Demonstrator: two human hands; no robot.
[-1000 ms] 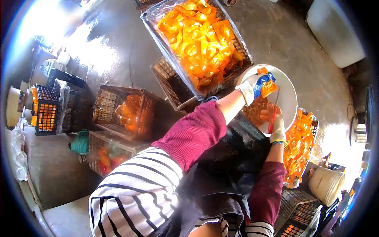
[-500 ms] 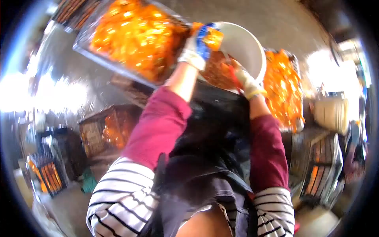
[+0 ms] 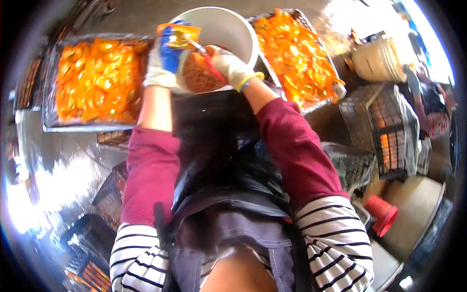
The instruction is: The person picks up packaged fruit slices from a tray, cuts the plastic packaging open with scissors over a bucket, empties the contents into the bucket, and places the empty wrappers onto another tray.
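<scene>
My left hand (image 3: 168, 56), in a white and blue glove, is closed on a small shiny orange packet (image 3: 182, 37) over the left rim of a white bucket (image 3: 228, 24). Reddish-brown, grainy-looking contents (image 3: 198, 80) lie in the bucket. In a pale glove, my right hand (image 3: 231, 69) grips a red-handled utensil (image 3: 212, 67). Its thin light-coloured end reaches the packet's lower right edge; whether it goes inside I cannot tell, nor can I see its exact kind.
A lined tray (image 3: 87, 127) heaped with shiny orange packets stands left of the bucket, and a second heaped tray (image 3: 321, 58) right of it. Farther right are a cream bucket (image 3: 377, 61), a black crate (image 3: 382, 126) and a red container (image 3: 382, 214).
The view has turned and shifted, so bucket and hands appear farther left. The utensil's end has risen from the bucket's contents to the packet in my left hand.
</scene>
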